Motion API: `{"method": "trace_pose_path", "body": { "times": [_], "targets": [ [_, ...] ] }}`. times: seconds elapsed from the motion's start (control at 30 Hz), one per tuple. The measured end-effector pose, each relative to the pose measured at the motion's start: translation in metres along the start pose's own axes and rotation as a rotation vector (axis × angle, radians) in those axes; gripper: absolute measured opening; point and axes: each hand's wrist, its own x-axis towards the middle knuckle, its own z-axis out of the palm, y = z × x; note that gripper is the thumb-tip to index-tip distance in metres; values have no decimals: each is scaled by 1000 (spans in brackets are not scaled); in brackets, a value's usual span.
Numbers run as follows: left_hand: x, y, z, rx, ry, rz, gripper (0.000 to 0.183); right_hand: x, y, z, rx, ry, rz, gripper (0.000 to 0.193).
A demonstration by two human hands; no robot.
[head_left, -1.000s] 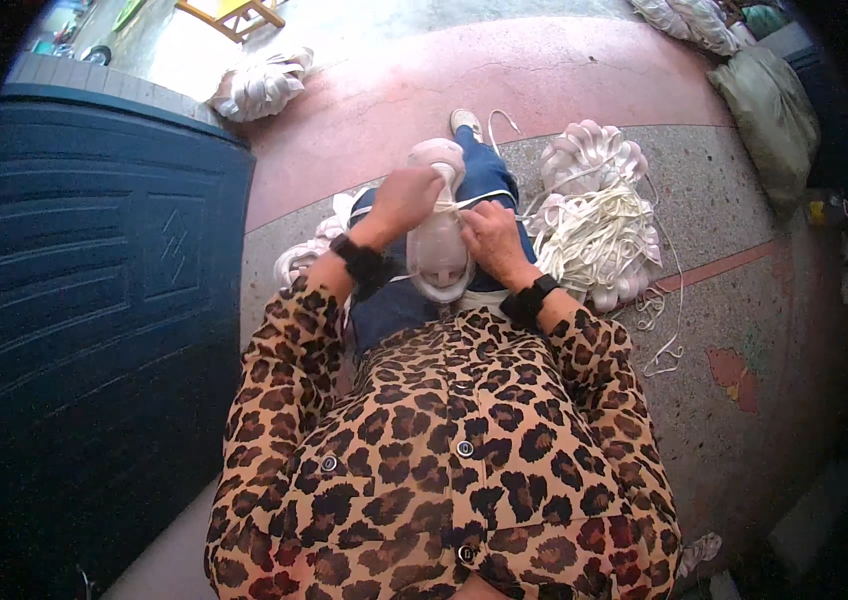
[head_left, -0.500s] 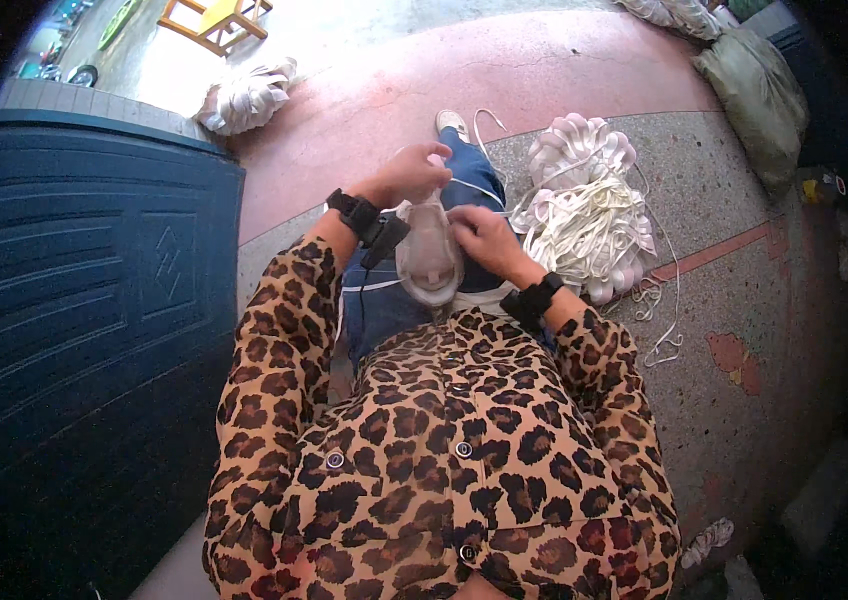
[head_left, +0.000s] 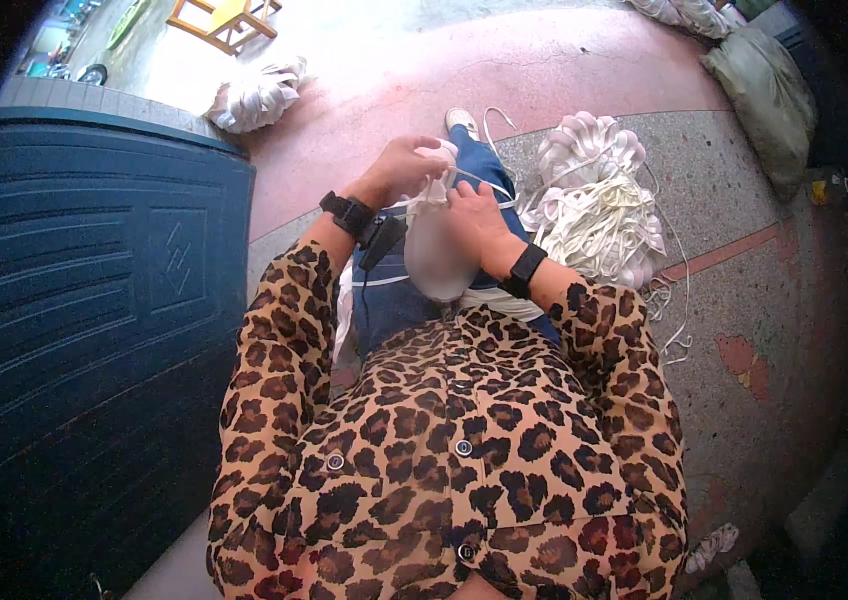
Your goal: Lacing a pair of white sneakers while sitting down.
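Observation:
A pale white shoe upper [head_left: 441, 265] lies over my lap, its near part blurred. My left hand [head_left: 406, 170] is closed on its far end, thumb and fingers pinched together. My right hand [head_left: 481, 222] rests against the upper's right side with its fingers bent over the edge; what lies under the fingertips is hidden. A thin white lace [head_left: 489, 190] runs from near the hands across my right trouser leg. On the floor to the right lie a bundle of pale uppers [head_left: 584, 140] and a tangled heap of white laces [head_left: 609, 220].
A blue panelled door [head_left: 104, 250] stands close on my left. Beyond it are a white bundle [head_left: 259, 95] and a yellow wooden stool [head_left: 234, 20]. A stuffed greenish sack [head_left: 769, 100] leans at the far right. Loose lace [head_left: 684, 300] trails over the speckled floor.
My right hand has moved inward onto the upper, and its fingers now point forward. The upper has shifted or turned, its inside no longer showing. My left hand stays at the far end.

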Motion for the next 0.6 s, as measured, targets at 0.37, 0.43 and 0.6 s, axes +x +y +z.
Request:
{"method": "trace_pose_path", "body": {
  "times": [0.37,0.43,0.6],
  "targets": [
    [-4,5,1,-98,-92,-5,51,-5,12,-12,822,626,202,3],
    [10,-16,3,-134,-133,1,49,-13,14,-102,799,893,137,6],
    [8,-10,37,520,-13,127,52,-112,88,-313,311,1233,306,10]
  ]
}}
